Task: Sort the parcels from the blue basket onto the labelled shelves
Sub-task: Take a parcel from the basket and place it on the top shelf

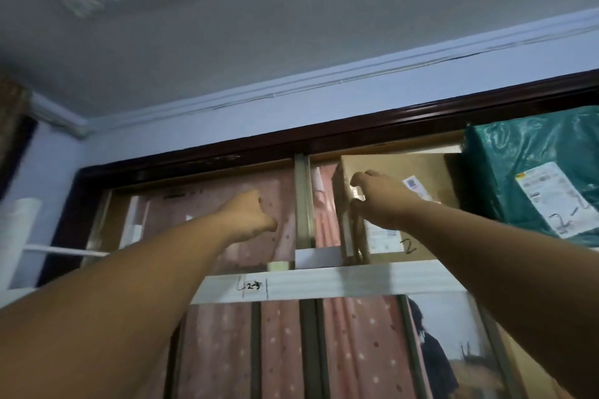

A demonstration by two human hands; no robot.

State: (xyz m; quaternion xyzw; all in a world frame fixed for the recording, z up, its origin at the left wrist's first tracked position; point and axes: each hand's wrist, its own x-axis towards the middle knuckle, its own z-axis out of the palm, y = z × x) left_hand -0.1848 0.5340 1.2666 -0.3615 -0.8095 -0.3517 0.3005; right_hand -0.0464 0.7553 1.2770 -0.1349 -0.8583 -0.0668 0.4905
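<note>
On the top shelf (324, 282), near its middle, stood one brown cardboard parcel (398, 201), upright, white labels on its front and a handwritten "2" low down. Right hand (379, 201): raised, fingers curled round the parcel's left front corner, gripping it. Left hand (249, 215): raised to the left of the parcel, apart from it, fingers curled in, holding nothing visible. Toward the shelf's right end: one parcel in green plastic wrap (534, 172), tilted, white label with handwriting, just beside the cardboard parcel. On the shelf's front edge: a tag reading "2-3" (253, 286), below and left of the cardboard parcel. Behind the shelf: pink dotted curtain (282, 350); dark wooden frame (259, 146) above.
</note>
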